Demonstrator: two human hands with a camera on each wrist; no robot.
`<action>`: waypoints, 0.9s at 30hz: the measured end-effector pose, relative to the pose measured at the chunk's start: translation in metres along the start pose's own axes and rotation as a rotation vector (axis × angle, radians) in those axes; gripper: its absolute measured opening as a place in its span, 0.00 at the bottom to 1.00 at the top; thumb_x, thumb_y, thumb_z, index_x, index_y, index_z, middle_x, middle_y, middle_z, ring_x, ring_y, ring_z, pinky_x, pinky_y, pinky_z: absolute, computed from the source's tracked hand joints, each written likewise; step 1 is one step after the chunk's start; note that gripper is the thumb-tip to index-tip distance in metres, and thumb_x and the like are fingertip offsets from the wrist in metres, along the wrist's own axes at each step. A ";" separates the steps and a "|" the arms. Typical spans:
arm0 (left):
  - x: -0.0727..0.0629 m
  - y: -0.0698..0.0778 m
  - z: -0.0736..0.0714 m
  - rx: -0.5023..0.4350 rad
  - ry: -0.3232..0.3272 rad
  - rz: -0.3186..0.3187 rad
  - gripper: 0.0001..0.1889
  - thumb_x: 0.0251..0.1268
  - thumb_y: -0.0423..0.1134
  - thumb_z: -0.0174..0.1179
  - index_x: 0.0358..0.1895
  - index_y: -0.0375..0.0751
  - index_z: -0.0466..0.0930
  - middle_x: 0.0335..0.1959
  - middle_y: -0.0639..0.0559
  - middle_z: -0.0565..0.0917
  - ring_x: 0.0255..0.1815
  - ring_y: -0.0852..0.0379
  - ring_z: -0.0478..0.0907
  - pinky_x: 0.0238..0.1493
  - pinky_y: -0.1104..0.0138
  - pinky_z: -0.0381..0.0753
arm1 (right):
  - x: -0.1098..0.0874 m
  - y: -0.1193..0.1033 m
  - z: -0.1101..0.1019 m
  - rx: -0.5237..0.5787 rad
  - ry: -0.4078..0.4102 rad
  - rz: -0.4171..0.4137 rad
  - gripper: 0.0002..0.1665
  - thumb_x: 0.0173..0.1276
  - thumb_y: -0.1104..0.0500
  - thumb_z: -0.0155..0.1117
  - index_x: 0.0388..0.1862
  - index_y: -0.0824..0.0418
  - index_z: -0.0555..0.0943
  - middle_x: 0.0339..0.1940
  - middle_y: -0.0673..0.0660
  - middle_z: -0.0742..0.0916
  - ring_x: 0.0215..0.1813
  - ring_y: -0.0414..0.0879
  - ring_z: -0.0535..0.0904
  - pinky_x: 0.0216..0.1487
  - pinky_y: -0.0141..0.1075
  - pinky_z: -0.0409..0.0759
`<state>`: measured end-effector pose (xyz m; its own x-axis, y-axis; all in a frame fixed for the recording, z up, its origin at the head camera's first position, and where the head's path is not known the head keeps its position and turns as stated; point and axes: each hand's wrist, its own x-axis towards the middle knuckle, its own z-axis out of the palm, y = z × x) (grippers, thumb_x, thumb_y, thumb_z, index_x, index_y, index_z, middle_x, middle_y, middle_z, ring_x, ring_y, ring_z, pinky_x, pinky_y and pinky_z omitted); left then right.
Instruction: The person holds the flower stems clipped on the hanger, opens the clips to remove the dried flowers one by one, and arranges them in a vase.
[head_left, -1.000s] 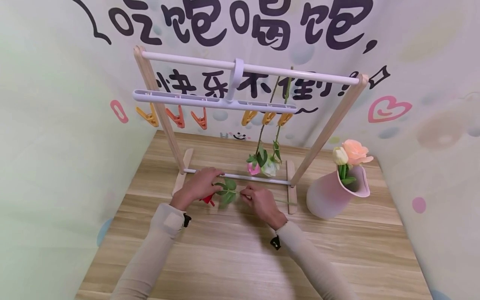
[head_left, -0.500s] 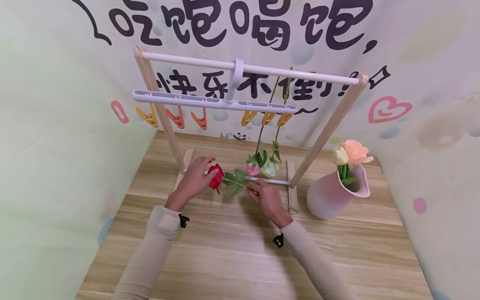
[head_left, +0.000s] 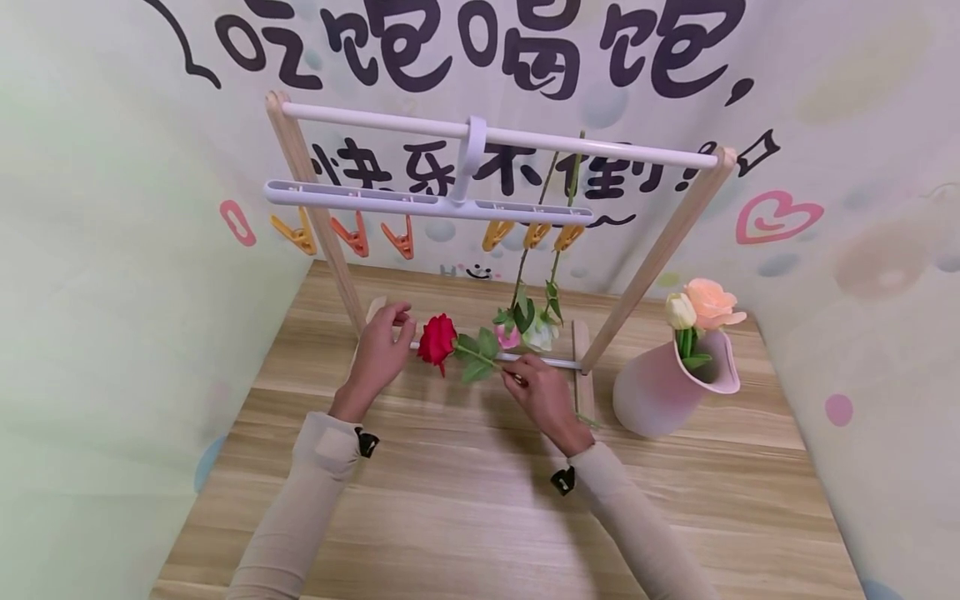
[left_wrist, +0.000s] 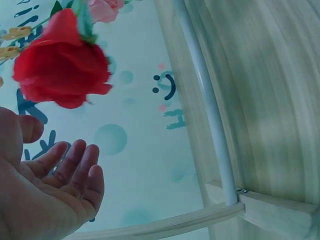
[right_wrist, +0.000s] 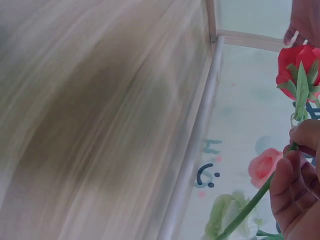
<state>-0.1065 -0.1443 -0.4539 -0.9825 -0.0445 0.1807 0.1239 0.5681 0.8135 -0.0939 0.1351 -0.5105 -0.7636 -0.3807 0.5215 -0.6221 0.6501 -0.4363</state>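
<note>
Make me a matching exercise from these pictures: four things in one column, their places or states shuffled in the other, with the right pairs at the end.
Things
1. Red rose
2. Pink rose
3. Peach flower
4. Hanger

Places and states
A. In the vase, beside a cream tulip
B. Hooked over the rack's top bar
C. Stem pinched in the right grip
D. Hanging head-down from a yellow clip

Right pairs
1-C
2-D
3-A
4-B
</note>
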 end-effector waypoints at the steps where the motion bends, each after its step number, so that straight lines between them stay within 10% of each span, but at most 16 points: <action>1: 0.000 -0.001 0.001 -0.004 0.000 -0.002 0.19 0.75 0.38 0.51 0.63 0.32 0.73 0.51 0.38 0.79 0.56 0.43 0.77 0.59 0.51 0.74 | 0.000 0.000 -0.001 -0.001 0.007 -0.002 0.04 0.62 0.64 0.71 0.35 0.60 0.89 0.32 0.52 0.86 0.28 0.41 0.83 0.29 0.33 0.81; 27: -0.003 -0.002 0.027 -0.005 -0.068 0.038 0.18 0.74 0.38 0.54 0.60 0.31 0.74 0.51 0.38 0.81 0.53 0.43 0.78 0.55 0.51 0.77 | 0.024 -0.018 -0.048 0.047 0.155 -0.031 0.05 0.63 0.66 0.70 0.37 0.62 0.89 0.27 0.54 0.84 0.24 0.39 0.76 0.24 0.31 0.75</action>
<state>-0.1073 -0.1230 -0.4712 -0.9842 0.0332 0.1742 0.1623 0.5639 0.8097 -0.0928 0.1454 -0.4548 -0.7106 -0.2918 0.6403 -0.6550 0.6068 -0.4503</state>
